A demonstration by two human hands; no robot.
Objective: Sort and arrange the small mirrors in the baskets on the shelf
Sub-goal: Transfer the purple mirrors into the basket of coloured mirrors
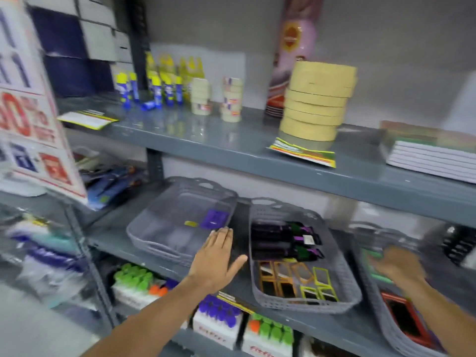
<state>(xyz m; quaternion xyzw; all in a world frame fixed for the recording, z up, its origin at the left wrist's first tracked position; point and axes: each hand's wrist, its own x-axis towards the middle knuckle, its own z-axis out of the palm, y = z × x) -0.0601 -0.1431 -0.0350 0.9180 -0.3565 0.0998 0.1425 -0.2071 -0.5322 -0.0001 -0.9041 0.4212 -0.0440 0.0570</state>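
Three grey plastic baskets stand on the middle shelf. The left basket (144,235) holds only a purple item (215,219) and a small yellow piece. In the middle basket (345,284) lie dark purple-and-green packs at the back and several small mirrors (293,282) with orange and yellow-green frames at the front. The right basket (371,287) holds a red-framed mirror (404,320) and green-framed ones. My left hand (216,256) is flat and empty, fingers apart, at the left basket's right rim. Blurred, my right hand (399,264) hangs over the right basket; its grip is unclear.
The upper shelf (231,148) carries glue sticks, yellow bottles, stacks of masking tape (316,101), a tall pink can and notebooks (432,158). Boxes of capped bottles (219,318) sit on the shelf below. A sale sign (28,112) hangs at the left.
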